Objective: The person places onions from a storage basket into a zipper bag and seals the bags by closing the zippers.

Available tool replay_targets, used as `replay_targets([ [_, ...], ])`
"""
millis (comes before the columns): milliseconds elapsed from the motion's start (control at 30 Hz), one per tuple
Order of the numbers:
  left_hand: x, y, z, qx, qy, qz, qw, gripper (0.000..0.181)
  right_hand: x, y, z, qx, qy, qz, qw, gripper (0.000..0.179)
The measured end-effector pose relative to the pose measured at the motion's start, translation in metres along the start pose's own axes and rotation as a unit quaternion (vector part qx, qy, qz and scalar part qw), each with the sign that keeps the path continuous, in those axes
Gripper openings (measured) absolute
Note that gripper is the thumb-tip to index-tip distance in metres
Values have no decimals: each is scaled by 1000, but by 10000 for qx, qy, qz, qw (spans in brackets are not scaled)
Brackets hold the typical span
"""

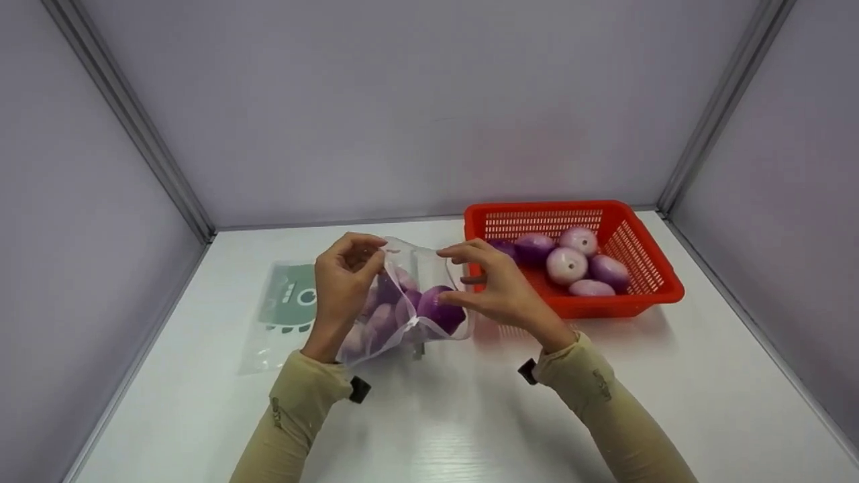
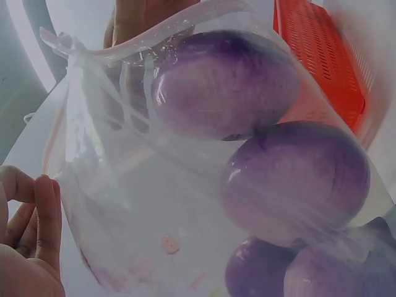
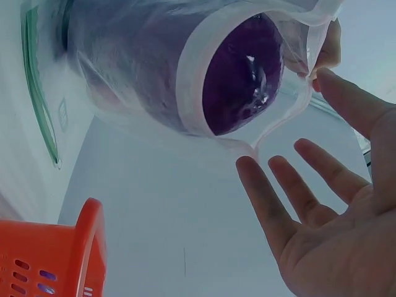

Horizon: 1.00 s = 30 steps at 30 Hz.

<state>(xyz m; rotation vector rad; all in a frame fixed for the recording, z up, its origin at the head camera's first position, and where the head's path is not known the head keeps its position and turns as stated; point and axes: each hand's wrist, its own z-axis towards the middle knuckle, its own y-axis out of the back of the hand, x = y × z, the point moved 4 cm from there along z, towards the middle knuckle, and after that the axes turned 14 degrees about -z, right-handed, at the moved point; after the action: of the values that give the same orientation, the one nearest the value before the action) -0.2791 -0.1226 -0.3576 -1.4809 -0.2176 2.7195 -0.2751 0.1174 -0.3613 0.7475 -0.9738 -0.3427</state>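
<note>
Pale grey walls (image 1: 335, 121) enclose a white tabletop (image 1: 443, 436), with metal corner posts at the far left and far right of the frame.

At the centre, the left hand (image 1: 345, 278) pinches the edge of a clear bag (image 1: 426, 265) between thumb and fingertips. The right hand (image 1: 496, 282) is spread, its thumb and forefinger well apart at the bag's rim and its other fingers loose. The bag's mouth gapes between the hands. One purple onion (image 1: 441, 308) sits just inside it, and more show through the film to the lower left.

The film looks thin, limp and nearly weightless, so it would crease rather than push back; the thicker rim seems the best place to pinch. The onions look firm, rounded and glossy, probably a little slippery and much heavier than the bag. Each would suit a wide grip round its middle, and the filled bag should want support from beneath.

Both forearms reach in from the bottom edge in rolled tan sleeves, wrists angled inward. Beyond the right hand, a red basket (image 1: 604, 310) holds loose onions (image 1: 567, 265); left of the left hand, a green-printed packet (image 1: 285, 295) lies flat.
</note>
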Motion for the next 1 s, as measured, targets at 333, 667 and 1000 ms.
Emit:
replay_targets([
  [333, 2, 2, -2, -38, 29, 96, 9999, 14, -41, 24, -2, -200, -372, 368, 9984, 55],
  [667, -2, 2, 1, -119, 45, 71, 9999, 15, -101, 59, -7, -364, -1622, 405, 9853, 60],
  [1000, -6, 1, 3, -102, -18, -25, 9999, 15, -144, 80, -17, -560, -2241, 542, 9714, 69],
])
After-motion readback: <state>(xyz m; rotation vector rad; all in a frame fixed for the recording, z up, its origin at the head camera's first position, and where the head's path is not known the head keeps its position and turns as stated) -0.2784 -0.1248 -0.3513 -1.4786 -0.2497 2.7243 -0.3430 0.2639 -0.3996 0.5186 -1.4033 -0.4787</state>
